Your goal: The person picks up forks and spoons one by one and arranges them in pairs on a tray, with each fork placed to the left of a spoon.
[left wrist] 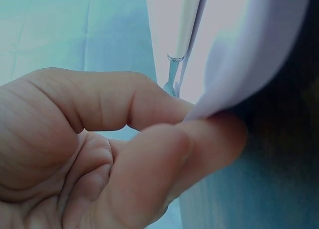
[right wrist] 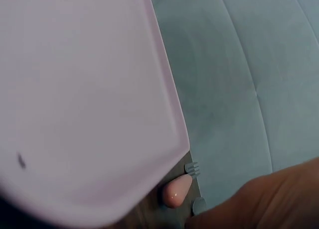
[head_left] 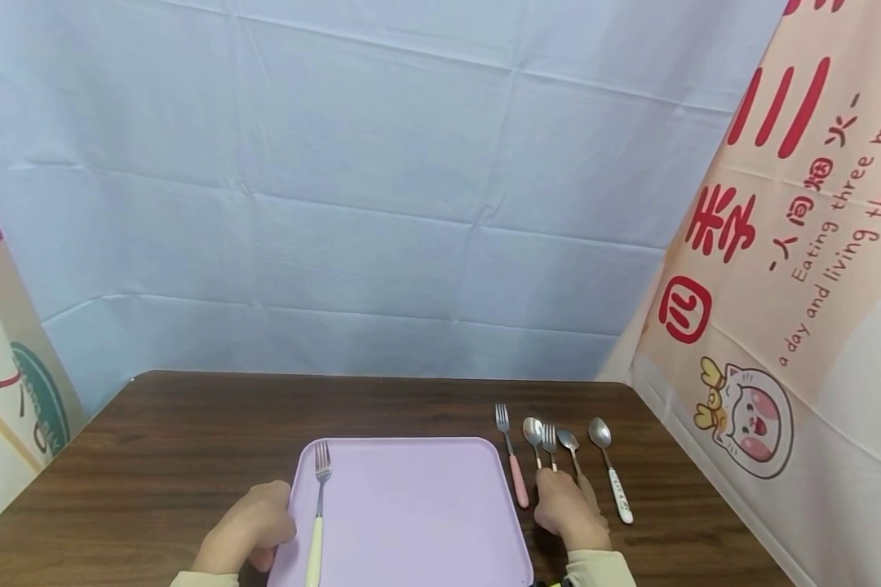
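Note:
My left hand [head_left: 253, 522] pinches the left rim of a lilac tray [head_left: 418, 514]; in the left wrist view, thumb and fingers [left wrist: 149, 164] meet on its edge. Along the tray's left side lies a fork [head_left: 318, 514] with a pale yellow handle. To the right of the tray, my right hand [head_left: 564, 507] is down over the handles of a spoon [head_left: 533, 432] and a fork [head_left: 549, 439]. Its fingertips are hidden, so whether it grips either one does not show. Another spoon [head_left: 568, 441] lies partly behind that hand.
A pink-handled fork [head_left: 515, 465] lies between tray and right hand. Farther right is a spoon [head_left: 612, 473] with a patterned white handle. All rest on a dark wooden table [head_left: 191, 424]. Behind it hangs a pale blue cloth [head_left: 374, 204], with a printed cloth [head_left: 800, 326] at the right.

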Demonstrator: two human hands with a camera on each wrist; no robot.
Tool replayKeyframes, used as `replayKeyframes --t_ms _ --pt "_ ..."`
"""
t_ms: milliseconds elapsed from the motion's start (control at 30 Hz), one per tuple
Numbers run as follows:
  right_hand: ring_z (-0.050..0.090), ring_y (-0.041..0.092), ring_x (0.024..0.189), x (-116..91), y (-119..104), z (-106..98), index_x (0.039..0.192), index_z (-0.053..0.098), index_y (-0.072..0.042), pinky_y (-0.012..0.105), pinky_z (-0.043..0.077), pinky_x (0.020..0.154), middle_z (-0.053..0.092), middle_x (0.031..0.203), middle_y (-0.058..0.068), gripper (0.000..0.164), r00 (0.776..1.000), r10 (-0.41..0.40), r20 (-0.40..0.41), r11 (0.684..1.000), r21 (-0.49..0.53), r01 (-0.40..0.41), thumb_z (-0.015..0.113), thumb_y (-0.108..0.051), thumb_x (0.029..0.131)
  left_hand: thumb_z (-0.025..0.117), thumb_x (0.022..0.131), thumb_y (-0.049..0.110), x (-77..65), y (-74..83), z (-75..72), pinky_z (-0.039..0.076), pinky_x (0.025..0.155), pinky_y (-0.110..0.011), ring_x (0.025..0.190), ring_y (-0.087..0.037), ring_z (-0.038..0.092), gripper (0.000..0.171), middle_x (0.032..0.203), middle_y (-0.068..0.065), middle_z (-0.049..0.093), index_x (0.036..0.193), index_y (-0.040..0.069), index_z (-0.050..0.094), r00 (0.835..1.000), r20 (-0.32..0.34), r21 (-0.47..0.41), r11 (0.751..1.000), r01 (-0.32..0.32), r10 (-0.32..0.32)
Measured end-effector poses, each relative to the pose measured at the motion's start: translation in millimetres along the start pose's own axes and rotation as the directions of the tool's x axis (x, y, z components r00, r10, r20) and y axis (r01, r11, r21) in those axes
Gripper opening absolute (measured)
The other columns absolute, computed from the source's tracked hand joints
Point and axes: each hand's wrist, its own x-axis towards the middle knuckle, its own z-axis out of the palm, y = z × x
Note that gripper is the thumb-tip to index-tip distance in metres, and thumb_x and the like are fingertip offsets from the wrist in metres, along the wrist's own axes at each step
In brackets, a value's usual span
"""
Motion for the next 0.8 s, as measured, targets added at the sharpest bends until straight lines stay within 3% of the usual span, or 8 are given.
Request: replayKeyframes --t_ms 300,533,633,800 --pt "0.054 0.031 0.070 -1.7 3.0 -1.9 0.079 0.056 -0.001 0.051 0.051 0.057 0.062 0.079 0.020 0.013 0.995 0.097 -0.024 0.995 -0.034 -0.098 0.062 0.001 0.068 0.046 0.062 -0.008 0.2 -0.5 0.8 0.049 0.029 -0.028 0.030 -0.016 0.048 0.009 0.040 -0.009 0.048 0.062 0.000 0.046 1.000 0.001 -0.004 1.000 -0.005 0.005" --pt "0.052 0.032 0.071 1.0 2.0 0.1 0.084 0.054 0.003 0.057 0.050 0.059 0.060 0.081 0.023 0.020 0.988 0.156 0.005 0.988 0.000 -0.156 0.063 0.000 0.067 0.047 0.062 -0.008 0.2 0.6 -0.5 0.049 0.030 -0.027 0.029 -0.015 0.048 0.007 0.037 -0.007 0.048 0.062 -0.001 0.046 1.000 0.008 0.014 1.000 0.009 -0.009" --pt "0.051 0.038 0.074 2.1 0.1 1.4 0.084 0.054 0.003 0.070 0.044 0.063 0.059 0.082 0.024 0.020 0.976 0.214 0.029 0.976 0.041 -0.215 0.062 0.000 0.066 0.047 0.062 -0.009 -0.3 0.7 -1.7 0.049 0.030 -0.027 0.029 -0.015 0.048 0.008 0.036 -0.007 0.048 0.064 -0.001 0.047 1.000 0.013 0.021 1.000 0.014 -0.015" --pt "0.052 0.037 0.071 3.5 0.1 4.2 0.080 0.055 0.001 0.075 0.040 0.065 0.058 0.076 0.020 0.016 0.969 0.245 0.042 0.967 0.067 -0.247 0.062 0.000 0.066 0.047 0.062 -0.009 -0.5 0.7 -2.5 0.049 0.030 -0.028 0.029 -0.016 0.048 0.008 0.036 -0.007 0.048 0.064 -0.001 0.046 1.000 0.011 0.009 1.000 0.013 -0.013"
